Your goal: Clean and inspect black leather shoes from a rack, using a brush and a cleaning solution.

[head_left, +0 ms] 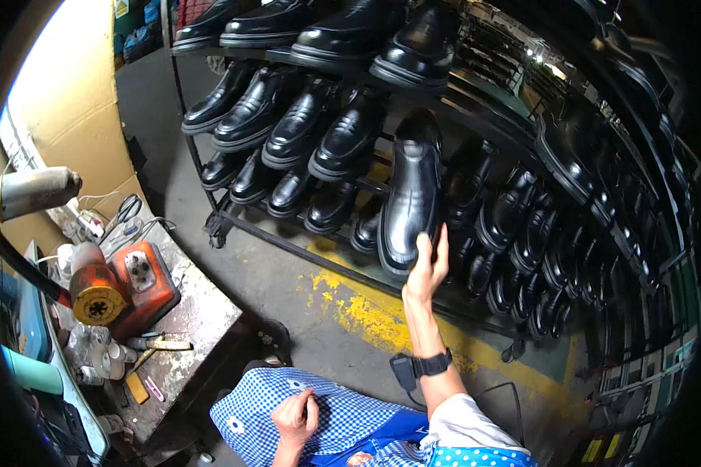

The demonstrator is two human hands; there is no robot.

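A glossy black slip-on shoe [409, 194] points toe-down toward me in front of the rack. My right hand [424, 268], at the end of an outstretched arm, grips it around the toe, with fingers along its right side. The part of the grip under the sole is hidden. Close to my body, my left hand [296, 420] is curled into a loose fist above a blue-and-white checked apron [335, 397]. No object shows in it. A dark band with a small box sits on my right wrist.
A metal rack [288, 249] carries several rows of black shoes [349, 132]. To my left stands a worn workbench [202, 311] with an orange machine [144, 280], scissors [129, 208], small bottles and hand tools. A lamp-like metal cylinder [39, 193] juts in above it. Worn yellow paint [366, 311] marks the floor.
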